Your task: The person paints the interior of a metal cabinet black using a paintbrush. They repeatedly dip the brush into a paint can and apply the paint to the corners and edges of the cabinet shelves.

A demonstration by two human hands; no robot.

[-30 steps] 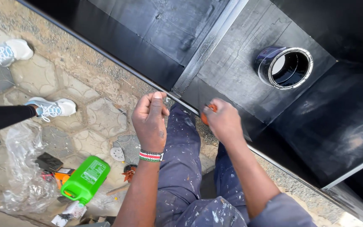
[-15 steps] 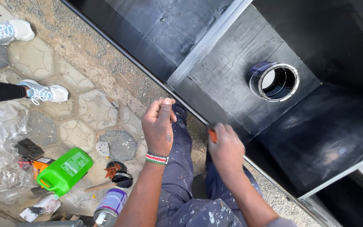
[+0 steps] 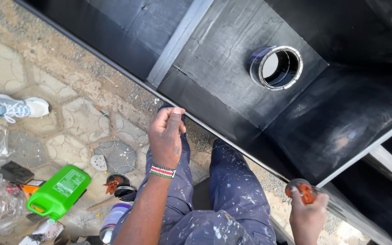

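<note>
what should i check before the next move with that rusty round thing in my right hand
1. Right hand grips the rusty round piece: ok.
2. Left hand free, fingers pinched together over the knee: ok; whether it holds anything small, cannot tell.
3. Open paint tin upright on the black panel: ok.
4. Green jerrycan lying on its side; cap shut: cannot tell.
5. Another person's shoe close to the work spot: not ok.

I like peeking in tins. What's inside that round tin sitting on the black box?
The open round tin rests on the black painted panel. Inside, a glossy dark wall and a pale patch at the bottom show. How much paint it holds cannot be told; the near wall hides part of the bottom.
</note>
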